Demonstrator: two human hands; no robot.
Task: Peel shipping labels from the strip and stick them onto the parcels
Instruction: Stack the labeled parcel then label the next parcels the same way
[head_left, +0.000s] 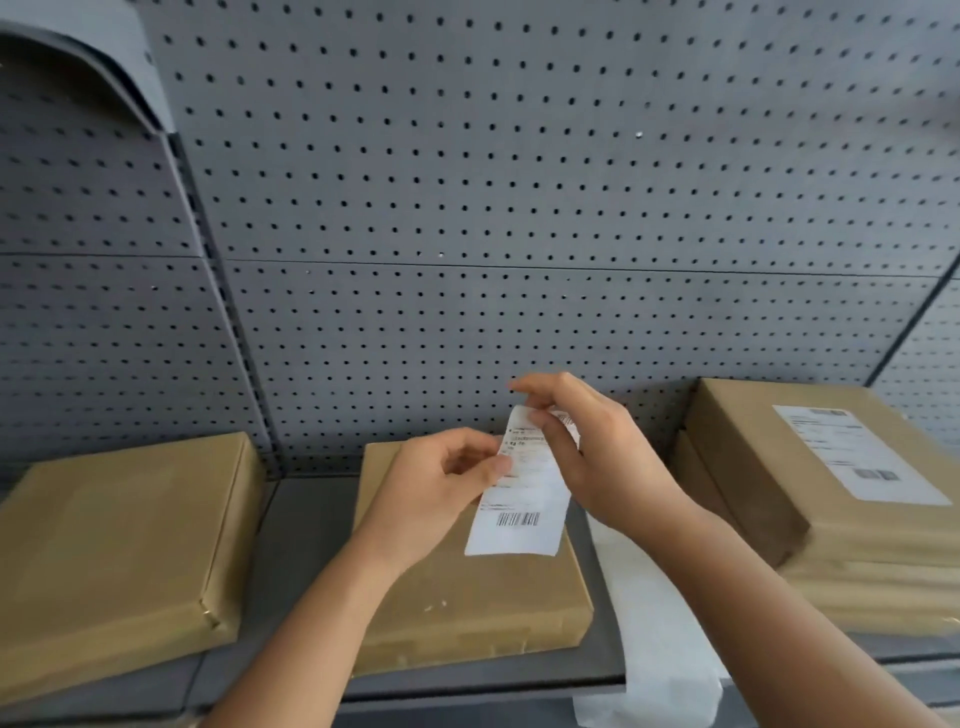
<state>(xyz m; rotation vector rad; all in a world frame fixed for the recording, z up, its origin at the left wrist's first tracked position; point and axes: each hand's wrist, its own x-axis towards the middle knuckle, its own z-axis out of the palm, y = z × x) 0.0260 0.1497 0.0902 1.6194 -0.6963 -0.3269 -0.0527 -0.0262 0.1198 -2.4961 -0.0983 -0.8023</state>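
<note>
Grey pegboard (467, 208) is backing the metal shelf (306, 519) where we are working, and flat brown cardboard parcels are lying along it in three places.

We are holding a shipping label (524, 514) up in the air over the middle parcel (467, 603), printed side toward us, barcode at the bottom. Our left hand (436, 493) is pinching its left edge between thumb and curled fingers. Our right hand (602, 457) is pinching the top end between thumb and forefinger, the other fingers loosely bent behind. We are gripping only by the margins, probably so that the sticky back is touching as little skin as possible and the sheet is hanging flat rather than folding onto itself. Whether any backing is clinging to the rear of the label, we cannot tell.

Just right of the middle parcel, a pale liner strip (660, 623) is lying on the shelf and drooping over its front edge, within easy reach.

To the right, a labelled parcel (753, 441) is topping a stack and wearing its stuck label (857, 452), so that pile seems to be serving as the finished side. The left parcel (119, 545) is showing a bare top, as is the middle one.

We are judging that the middle parcel is the target, since the label is hovering directly above it. Lowering one edge first and smoothing across should be keeping out wrinkles; dropping it askew is the main risk.
</note>
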